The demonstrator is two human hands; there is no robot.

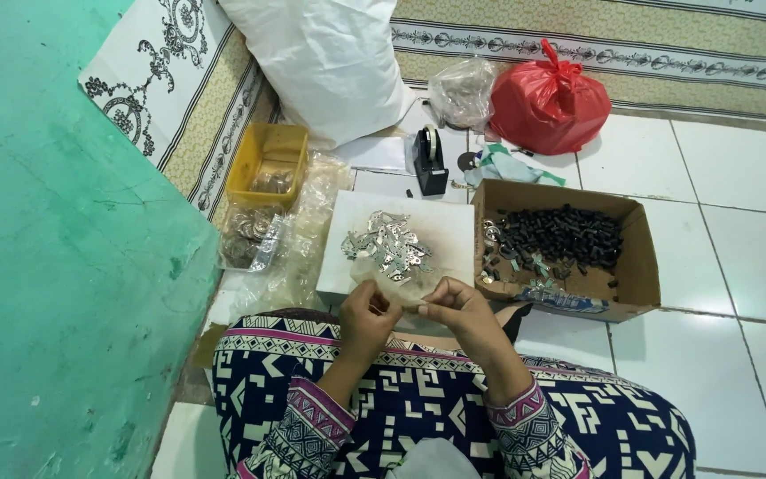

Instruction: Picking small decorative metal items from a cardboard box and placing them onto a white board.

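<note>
Left hand: closed narrowly, fingertips pinched on a small clear plastic bag, near edge of the white board.
Right hand: likewise pinched on the bag's right side; contents too small to tell.
Metal pieces: heaped on the board, just beyond the bag.
Cardboard box: right of the board, filled with dark cylinders.
Yellow tray: far left.
Tape dispenser: beyond the board.
Handling advice, as judged: bag mouth best kept spread, low and close to the heap.

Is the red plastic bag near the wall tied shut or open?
Tied shut: the red plastic bag has a knot at its top, and nothing inside it shows.
</note>
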